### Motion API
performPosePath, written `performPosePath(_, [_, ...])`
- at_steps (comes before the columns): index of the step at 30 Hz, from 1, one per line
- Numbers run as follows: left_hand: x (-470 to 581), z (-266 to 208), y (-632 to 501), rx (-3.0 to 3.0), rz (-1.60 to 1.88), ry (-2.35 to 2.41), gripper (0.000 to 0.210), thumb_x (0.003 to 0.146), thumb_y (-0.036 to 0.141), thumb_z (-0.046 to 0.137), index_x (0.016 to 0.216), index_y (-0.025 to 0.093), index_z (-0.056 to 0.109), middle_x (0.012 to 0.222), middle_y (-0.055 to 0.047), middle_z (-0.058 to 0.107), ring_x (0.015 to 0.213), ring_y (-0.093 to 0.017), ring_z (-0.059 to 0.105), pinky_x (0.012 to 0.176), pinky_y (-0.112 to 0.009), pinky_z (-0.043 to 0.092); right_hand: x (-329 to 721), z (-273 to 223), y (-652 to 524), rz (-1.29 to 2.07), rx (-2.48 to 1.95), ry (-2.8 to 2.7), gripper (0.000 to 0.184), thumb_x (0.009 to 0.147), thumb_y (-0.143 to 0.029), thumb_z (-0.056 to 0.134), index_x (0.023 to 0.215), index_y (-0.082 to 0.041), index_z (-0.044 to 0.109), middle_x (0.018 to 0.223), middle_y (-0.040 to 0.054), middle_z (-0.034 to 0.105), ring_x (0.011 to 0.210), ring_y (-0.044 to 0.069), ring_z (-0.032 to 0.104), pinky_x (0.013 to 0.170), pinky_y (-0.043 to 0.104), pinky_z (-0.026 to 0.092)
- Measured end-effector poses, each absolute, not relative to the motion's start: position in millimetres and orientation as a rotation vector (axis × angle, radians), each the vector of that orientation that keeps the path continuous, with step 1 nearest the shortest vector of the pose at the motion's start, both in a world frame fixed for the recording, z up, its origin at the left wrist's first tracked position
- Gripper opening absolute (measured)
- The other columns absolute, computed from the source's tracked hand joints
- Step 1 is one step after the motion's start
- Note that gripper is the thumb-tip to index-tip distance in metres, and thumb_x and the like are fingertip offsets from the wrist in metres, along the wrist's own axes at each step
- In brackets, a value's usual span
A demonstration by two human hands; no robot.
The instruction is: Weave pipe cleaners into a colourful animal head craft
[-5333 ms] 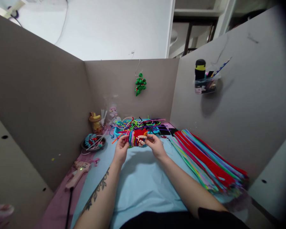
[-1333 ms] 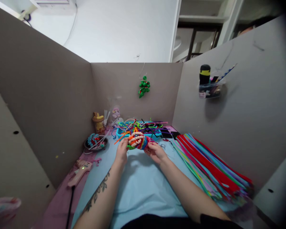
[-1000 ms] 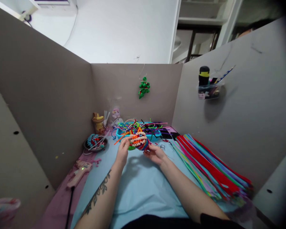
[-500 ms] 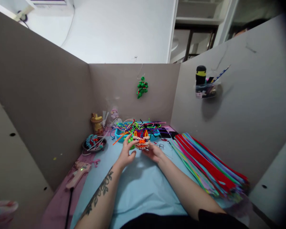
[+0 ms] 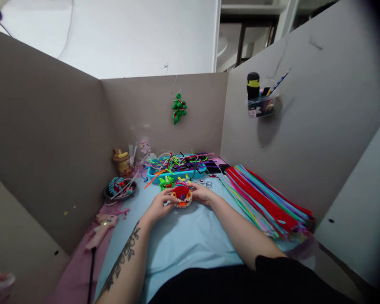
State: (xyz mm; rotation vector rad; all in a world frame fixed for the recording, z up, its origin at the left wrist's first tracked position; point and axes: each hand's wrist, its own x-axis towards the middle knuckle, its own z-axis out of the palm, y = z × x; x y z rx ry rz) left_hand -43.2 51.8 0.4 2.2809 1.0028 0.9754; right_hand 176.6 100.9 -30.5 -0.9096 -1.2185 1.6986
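Between my two hands is a small pipe-cleaner figure (image 5: 181, 195), red on top with cream beaded edging and orange, yellow and blue parts. My left hand (image 5: 163, 203) grips its left side with thumb and fingers. On the other side my right hand (image 5: 203, 194) has its fingers closed against the figure's right edge; some fingertips are hidden behind it. Just behind the figure sits a green pipe-cleaner figure (image 5: 166, 183) with large eyes. A pair of scissors (image 5: 208, 184) lies on the blue cloth (image 5: 190, 240) beyond my right hand.
A blue tray (image 5: 152, 174) full of loose pipe cleaners stands behind. Bundled pipe cleaners (image 5: 269, 198) lie at right. To the left are a dark bowl (image 5: 133, 192) of pieces and a pink glue gun (image 5: 101, 231) with a cord. Grey partitions (image 5: 164, 139) enclose the table.
The figure has tipped and come lower, so its red top now faces me. My left hand has closed from lightly touching it to gripping its side. The camera view has shifted.
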Motion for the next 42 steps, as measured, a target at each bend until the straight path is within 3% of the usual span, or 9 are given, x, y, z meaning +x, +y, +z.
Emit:
performPosePath(4, [-44, 2, 48, 2.209, 0.934, 1.082, 0.011, 0.071, 0.027, 0.065, 0.078, 0.019, 0.07, 0.121, -0.01, 0.055, 0.116, -0.026, 0.048, 0.076, -0.031, 0.05, 191, -25, 94, 1.467, -0.967, -1.532, 0.065, 0.051, -0.005, 0.066, 0.112, -0.027, 0.06, 0.109, 0.0046, 0.064, 0.093, 0.022, 0.062, 0.079, 0.035, 0.051])
performPosePath(7, [-43, 2, 48, 2.219, 0.941, 1.101, 0.013, 0.071, 0.029, 0.066, 0.079, 0.02, 0.069, 0.121, -0.009, 0.055, 0.114, -0.026, 0.049, 0.073, -0.03, 0.049, 203, -18, 84, 1.209, -0.935, -1.829, 0.086, 0.054, -0.014, 0.073, 0.13, -0.038, 0.041, 0.14, 0.0022, 0.039, 0.123, 0.027, 0.043, 0.092, 0.04, 0.045])
performPosePath(9, [-41, 0, 50, 2.215, 0.959, 1.1, 0.013, 0.071, 0.03, 0.065, 0.077, 0.019, 0.068, 0.12, -0.009, 0.055, 0.111, -0.025, 0.052, 0.073, -0.03, 0.049, 206, -16, 78, 1.049, -0.872, -1.957, 0.084, 0.059, -0.023, 0.075, 0.132, -0.039, 0.037, 0.146, 0.0008, 0.028, 0.133, 0.027, 0.028, 0.098, 0.041, 0.04])
performPosePath(12, [-38, -5, 55, 2.123, 1.061, 1.118, 0.016, 0.073, 0.033, 0.062, 0.077, 0.017, 0.063, 0.108, -0.009, 0.061, 0.096, -0.021, 0.059, 0.067, -0.027, 0.051, 200, -17, 74, 0.938, -0.823, -2.017, 0.067, 0.069, -0.034, 0.07, 0.13, -0.033, 0.044, 0.144, 0.0036, 0.033, 0.134, 0.025, 0.026, 0.102, 0.04, 0.036])
performPosePath(14, [-36, -8, 59, 2.027, 1.137, 1.128, 0.025, 0.076, 0.035, 0.06, 0.094, 0.018, 0.059, 0.101, -0.007, 0.062, 0.087, -0.018, 0.061, 0.064, -0.027, 0.052, 195, -21, 75, 0.954, -0.81, -1.996, 0.062, 0.072, -0.038, 0.067, 0.129, -0.029, 0.046, 0.14, 0.0058, 0.038, 0.131, 0.024, 0.033, 0.102, 0.04, 0.036])
performPosePath(18, [-35, -11, 64, 2.024, 1.209, 1.104, 0.045, 0.078, 0.037, 0.056, 0.119, 0.02, 0.053, 0.116, -0.011, 0.055, 0.084, -0.017, 0.061, 0.064, -0.028, 0.053, 191, -29, 81, 1.001, -0.797, -1.94, 0.062, 0.073, -0.041, 0.066, 0.129, -0.028, 0.045, 0.139, 0.0064, 0.041, 0.127, 0.024, 0.039, 0.1, 0.04, 0.038])
performPosePath(23, [-34, -11, 69, 2.104, 1.166, 1.12, 0.039, 0.079, 0.04, 0.054, 0.111, 0.02, 0.062, 0.112, -0.01, 0.06, 0.094, -0.021, 0.058, 0.063, -0.026, 0.051, 189, -32, 82, 0.949, -0.775, -1.921, 0.057, 0.076, -0.045, 0.061, 0.128, -0.028, 0.047, 0.136, 0.0055, 0.044, 0.125, 0.024, 0.041, 0.101, 0.039, 0.036])
performPosePath(32, [-23, -9, 82, 1.979, 1.369, 1.27, 0.035, 0.078, 0.045, 0.053, 0.09, 0.016, 0.069, 0.088, -0.007, 0.069, 0.082, -0.021, 0.061, 0.076, -0.031, 0.046, 174, -31, 84, 0.792, -0.855, -1.798, 0.05, 0.08, -0.055, 0.051, 0.119, -0.024, 0.057, 0.121, 0.006, 0.058, 0.114, 0.026, 0.049, 0.101, 0.038, 0.035])
performPosePath(42, [-23, -11, 86, 1.955, 1.423, 1.087, 0.035, 0.08, 0.042, 0.052, 0.097, 0.016, 0.068, 0.097, -0.007, 0.067, 0.091, -0.02, 0.06, 0.083, -0.031, 0.045, 169, -29, 82, 0.585, -0.757, -1.89, 0.046, 0.087, -0.051, 0.041, 0.124, -0.026, 0.052, 0.123, 0.0057, 0.056, 0.114, 0.023, 0.048, 0.101, 0.036, 0.033])
